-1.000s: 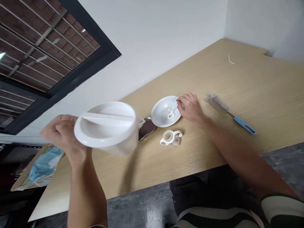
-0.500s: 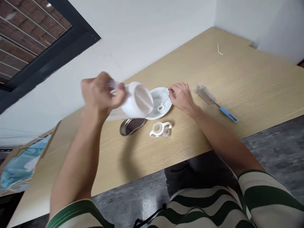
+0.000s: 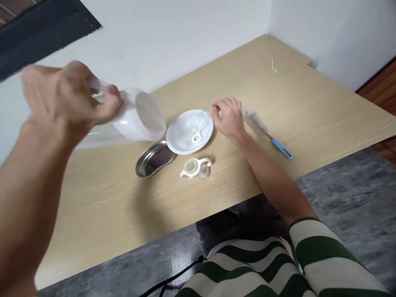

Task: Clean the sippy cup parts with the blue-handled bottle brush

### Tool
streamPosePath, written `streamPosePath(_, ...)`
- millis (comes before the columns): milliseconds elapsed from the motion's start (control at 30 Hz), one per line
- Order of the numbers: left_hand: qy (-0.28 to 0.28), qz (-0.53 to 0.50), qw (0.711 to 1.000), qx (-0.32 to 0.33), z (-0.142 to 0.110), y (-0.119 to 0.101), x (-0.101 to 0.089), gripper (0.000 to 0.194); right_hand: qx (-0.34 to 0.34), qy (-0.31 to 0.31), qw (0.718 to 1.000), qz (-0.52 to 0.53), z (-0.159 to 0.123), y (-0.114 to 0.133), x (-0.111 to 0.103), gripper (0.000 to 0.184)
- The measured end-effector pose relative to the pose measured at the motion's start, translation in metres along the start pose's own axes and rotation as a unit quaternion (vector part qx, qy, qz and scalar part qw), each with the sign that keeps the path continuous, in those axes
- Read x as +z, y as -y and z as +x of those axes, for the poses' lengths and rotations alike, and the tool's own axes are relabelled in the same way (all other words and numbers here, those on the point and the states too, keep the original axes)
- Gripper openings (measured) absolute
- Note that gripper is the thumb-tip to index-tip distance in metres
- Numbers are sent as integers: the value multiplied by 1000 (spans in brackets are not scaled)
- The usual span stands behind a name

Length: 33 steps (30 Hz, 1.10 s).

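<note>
My left hand (image 3: 71, 97) is raised at the upper left, its fingers wrapped around the handle of a translucent white plastic jug (image 3: 139, 115). The jug is tilted, mouth to the right, near a white bowl (image 3: 176, 142). In the bowl lie a white ring-shaped piece (image 3: 197, 139) and some clear, wet-looking material, and a thin wire (image 3: 199, 116) leans across its far side. Beside the bowl's right rim, my right hand (image 3: 229, 117) has curled fingers pinched together; whatever they hold is hidden.
A kidney-shaped metal dish (image 3: 144, 165) sits left of the bowl. In front is a white plastic ring with handles (image 3: 191, 166), a small clear piece next to it. A blue-handled bottle brush (image 3: 280, 146) lies to the right. A bent white strip (image 3: 273, 66) is farther back.
My left hand has carried the jug left, away from over the bowl, and closer to the camera. The view has shifted right. My right hand stays by the bowl's rim.
</note>
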<state>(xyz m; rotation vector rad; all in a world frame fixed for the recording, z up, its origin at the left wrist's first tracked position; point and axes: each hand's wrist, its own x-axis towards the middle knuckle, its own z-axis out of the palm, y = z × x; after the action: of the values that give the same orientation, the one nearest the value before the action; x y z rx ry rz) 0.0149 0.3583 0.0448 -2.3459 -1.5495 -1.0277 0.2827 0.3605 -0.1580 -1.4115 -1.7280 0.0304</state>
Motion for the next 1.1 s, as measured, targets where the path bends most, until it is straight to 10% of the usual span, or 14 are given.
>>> streamPosePath(367,20,-2,992,122,44,-23,95,28,-17,-50,999,-1,-4,1,-1,19)
streamPosePath(767,-3,40,998,48,-8,29,21,42,-38,-59,997,-24,0,-2,-9,22)
streamPosePath(1100,-238,0,967,-86,-42,70,-61,61,-68,-86,994,-12,-4,4,-6,20)
